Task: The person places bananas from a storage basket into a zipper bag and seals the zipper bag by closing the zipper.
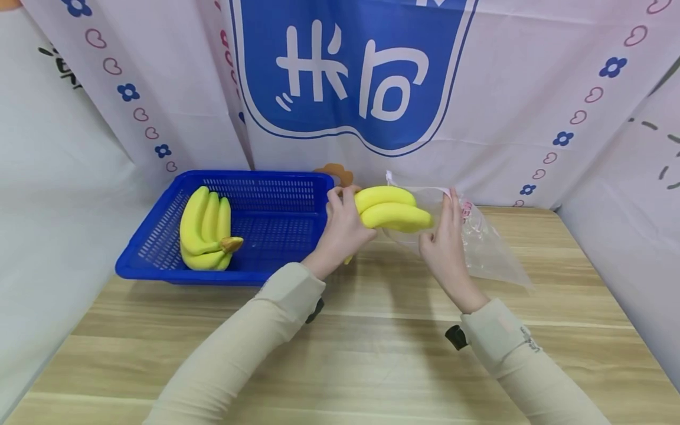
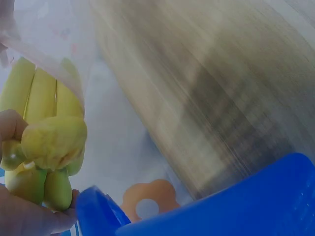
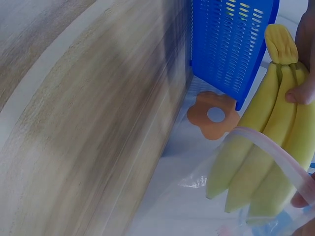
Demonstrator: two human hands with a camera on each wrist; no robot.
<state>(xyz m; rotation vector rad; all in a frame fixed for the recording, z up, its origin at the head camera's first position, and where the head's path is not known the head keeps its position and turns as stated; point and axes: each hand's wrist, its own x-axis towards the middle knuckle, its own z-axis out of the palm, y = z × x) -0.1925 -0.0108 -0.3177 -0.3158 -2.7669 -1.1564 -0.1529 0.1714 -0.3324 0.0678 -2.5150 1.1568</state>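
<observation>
My left hand (image 1: 342, 227) grips a bunch of bananas (image 1: 393, 213) near its stem end, just right of the basket and above the table. The tips point right, towards my right hand (image 1: 445, 251). That hand pinches the white rim of a clear plastic bag (image 1: 494, 254), holding its mouth apart. In the right wrist view the lower halves of the bananas (image 3: 263, 110) lie within the bag's opening, behind its pale rim (image 3: 270, 150). The left wrist view shows the thick stem (image 2: 54, 140) between thumb and fingers. The rest of the bag hangs to the right, slack.
A blue perforated basket (image 1: 154, 274) stands at the left on the wooden table (image 1: 372, 354). Inside its left part lies a second bunch of bananas (image 1: 196, 227). A printed white cloth (image 1: 510, 118) hangs behind the table.
</observation>
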